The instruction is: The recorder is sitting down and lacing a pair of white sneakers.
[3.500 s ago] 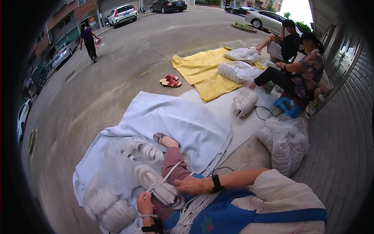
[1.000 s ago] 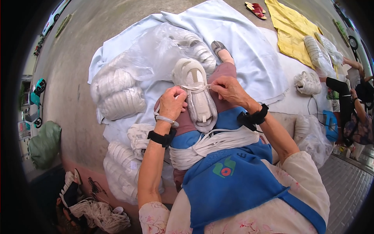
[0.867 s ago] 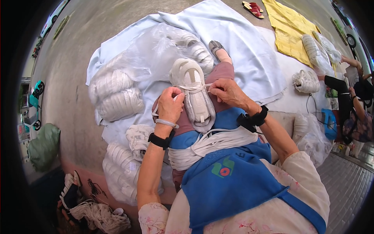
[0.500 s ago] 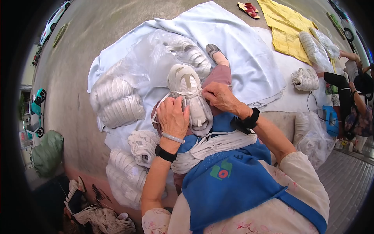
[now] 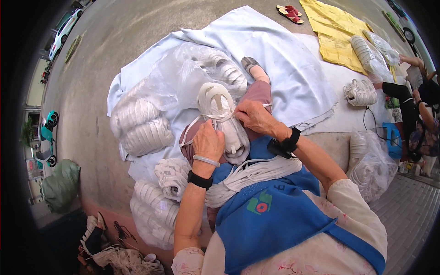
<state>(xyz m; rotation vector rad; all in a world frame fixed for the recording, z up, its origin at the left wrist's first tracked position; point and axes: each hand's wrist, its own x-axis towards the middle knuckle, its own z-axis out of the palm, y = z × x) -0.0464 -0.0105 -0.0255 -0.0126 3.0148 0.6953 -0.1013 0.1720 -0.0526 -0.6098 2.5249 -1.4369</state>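
Two hands met at one pale sneaker [image 5: 234, 138]. The curled fingers of the right hand [image 5: 255, 116] pinched a white lace [image 5: 222, 117] at the sneaker's right edge. The fingers of the left hand [image 5: 208, 143] were bent close together by the lace on the other side, their tips partly hidden, so whether they gripped it I cannot tell. From there the lace looped out over the left knee.

The sneaker lay lengthwise between the thighs, above a thick hank of white laces [image 5: 261, 172] stretched across the lap on a blue apron [image 5: 263, 213]. A pale bangle [image 5: 206, 160] circled the left wrist above a black strap [image 5: 200, 180]; another black band [image 5: 291, 139] wrapped the right wrist.

Beyond the knees, plastic-wrapped shoes [image 5: 143, 126] rested on a light blue cloth [image 5: 284, 68]. Near the left forearm was a second wrapped stack [image 5: 153, 213]. Farther off were red sandals [image 5: 289, 16], a yellow sheet [image 5: 327, 34] and, at the left, a green sack [image 5: 60, 185].
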